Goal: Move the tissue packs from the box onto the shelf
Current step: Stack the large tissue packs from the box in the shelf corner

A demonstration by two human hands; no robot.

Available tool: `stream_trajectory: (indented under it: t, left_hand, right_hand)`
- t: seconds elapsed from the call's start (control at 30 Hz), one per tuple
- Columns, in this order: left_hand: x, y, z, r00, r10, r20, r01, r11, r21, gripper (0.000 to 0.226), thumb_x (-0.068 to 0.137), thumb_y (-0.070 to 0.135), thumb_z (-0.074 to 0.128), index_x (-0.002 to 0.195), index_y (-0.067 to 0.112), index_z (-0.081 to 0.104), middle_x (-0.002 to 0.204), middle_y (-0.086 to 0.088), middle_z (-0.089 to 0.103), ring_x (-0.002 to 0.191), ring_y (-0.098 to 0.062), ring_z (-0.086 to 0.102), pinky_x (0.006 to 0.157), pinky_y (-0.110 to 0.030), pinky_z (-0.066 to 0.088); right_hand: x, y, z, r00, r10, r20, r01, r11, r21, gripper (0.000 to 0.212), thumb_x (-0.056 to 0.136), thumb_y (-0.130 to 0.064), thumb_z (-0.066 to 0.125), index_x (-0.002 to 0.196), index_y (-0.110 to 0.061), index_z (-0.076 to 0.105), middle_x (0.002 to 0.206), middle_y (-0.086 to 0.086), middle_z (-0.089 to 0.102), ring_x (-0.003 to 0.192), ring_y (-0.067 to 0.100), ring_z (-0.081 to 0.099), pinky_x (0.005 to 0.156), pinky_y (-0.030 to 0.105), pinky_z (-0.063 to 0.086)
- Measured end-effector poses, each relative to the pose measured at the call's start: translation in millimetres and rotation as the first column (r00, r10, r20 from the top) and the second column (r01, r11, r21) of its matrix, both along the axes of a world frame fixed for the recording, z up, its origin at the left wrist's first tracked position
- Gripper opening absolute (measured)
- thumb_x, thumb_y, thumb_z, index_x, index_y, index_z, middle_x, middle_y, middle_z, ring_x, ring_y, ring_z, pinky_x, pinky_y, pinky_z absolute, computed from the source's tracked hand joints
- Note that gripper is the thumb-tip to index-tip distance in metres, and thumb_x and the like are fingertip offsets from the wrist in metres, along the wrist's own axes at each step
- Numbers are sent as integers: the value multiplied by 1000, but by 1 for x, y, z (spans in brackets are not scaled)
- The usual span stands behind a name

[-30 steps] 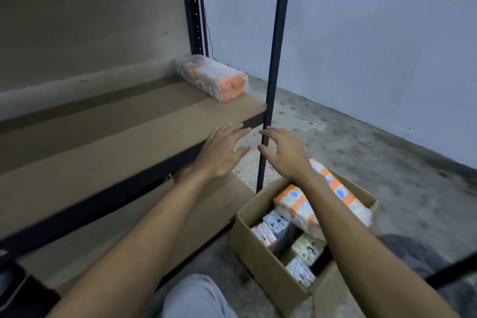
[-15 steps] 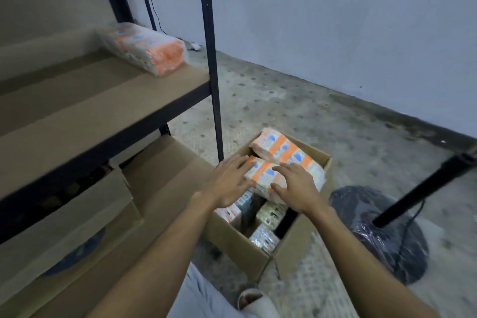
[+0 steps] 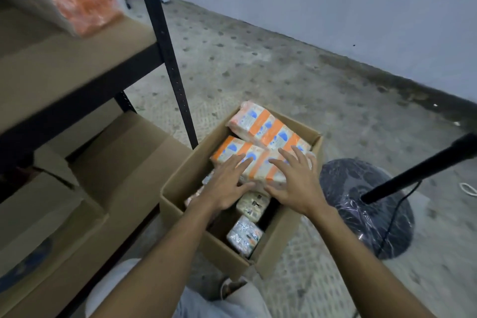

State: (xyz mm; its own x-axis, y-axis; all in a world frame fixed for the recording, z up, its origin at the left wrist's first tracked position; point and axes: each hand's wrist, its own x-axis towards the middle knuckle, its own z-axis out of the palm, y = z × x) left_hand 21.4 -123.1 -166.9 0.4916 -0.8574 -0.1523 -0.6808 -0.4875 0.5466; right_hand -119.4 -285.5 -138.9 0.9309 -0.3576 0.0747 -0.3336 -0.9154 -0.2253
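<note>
Tissue packs [image 3: 247, 160] fill the box [image 3: 180, 204] at lower centre; left hand [image 3: 227, 186] and right hand [image 3: 294, 183] lie spread on 1, apparently readying a lift.

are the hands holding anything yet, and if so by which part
Nothing is gripped yet. The left hand and right hand lie spread, fingers open, on top of the near tissue pack in the box.
</note>
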Motion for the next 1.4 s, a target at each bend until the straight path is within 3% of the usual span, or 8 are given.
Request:
stream_trajectory:
  t: [0.13, 0.3, 0.43, 0.5, 0.67, 1.0, 1.2, 1.4]
  left_hand:
    - [9, -8, -17, 999, -44, -7, 44, 999, 27, 78, 86, 69, 41, 152, 36, 14, 162, 9, 7, 149, -11, -3, 121, -44, 4]
    - [17, -15, -41, 997, -78, 22, 78, 997, 3, 76, 84, 74, 34, 151, 42, 13, 162, 13, 4, 148, -8, -10, 121, -45, -4]
    - [18, -19, -52, 995, -48, 91, 52, 997, -51, 69, 88, 70, 31, 149, 46, 12, 161, 14, 4, 148, -8, -11, 120, -44, -8]
    - [20, -23, -56, 992, -12, 124, 22, 997, -77, 66, 89, 70, 31, 149, 47, 15, 161, 14, 6, 148, -8, -10, 120, -45, -8]
    - [20, -28, -67, 986, 65, 151, -35, 981, -190, 62, 89, 71, 26, 145, 46, 30, 158, 14, 21, 149, -9, 3, 120, -47, 0]
    - [18, -39, -56, 973, 220, 75, -165, 881, -444, 57, 84, 71, 41, 127, 37, 59, 136, 12, 54, 136, -13, 37, 114, -47, 20]
    - [6, -44, -32, 953, 303, 14, -239, 777, -583, 58, 84, 71, 44, 119, 31, 66, 125, 11, 62, 116, -12, 53, 99, -41, 35]
    - [4, -33, 17, 939, 343, 39, -226, 698, -679, 58, 86, 68, 42, 118, 27, 67, 125, 9, 62, 115, -12, 54, 100, -30, 31]
  right_hand:
    - [4, -12, -5, 1000, -27, 5, 27, 1000, -12, 70, 64, -71, 53, 123, -35, 58, 146, -1, 44, 144, 31, 22, 106, 61, 12]
    - [8, -23, -13, 998, -24, 58, 17, 994, 112, 71, 63, -72, 54, 124, -37, 59, 156, 0, 27, 147, 33, 8, 108, 60, 20]
    - [10, -31, -19, 994, -37, 100, 20, 987, 162, 65, 63, -66, 62, 122, -38, 61, 159, 4, 18, 146, 37, 9, 111, 56, 18]
    - [12, -34, -21, 994, -60, 88, 42, 982, 187, 66, 62, -67, 61, 121, -38, 62, 158, 4, 21, 144, 36, 14, 112, 52, 17]
    - [16, -37, -20, 992, -89, 93, 69, 979, 193, 64, 61, -73, 58, 114, -37, 65, 134, 1, 47, 122, 27, 36, 105, 41, 33]
    - [11, -42, -10, 951, -134, 279, 24, 930, 366, 53, 61, -66, 69, 101, -32, 72, 121, -4, 54, 116, 19, 44, 98, 4, 21]
    - [7, -36, 20, 910, -161, 381, 12, 931, 364, 47, 61, -64, 73, 98, -34, 72, 118, -6, 56, 113, 15, 49, 97, 8, 29]
    - [7, -19, 67, 858, -108, 503, -59, 951, 304, 45, 61, -57, 79, 97, -30, 74, 117, -6, 58, 112, 17, 48, 96, 18, 35]
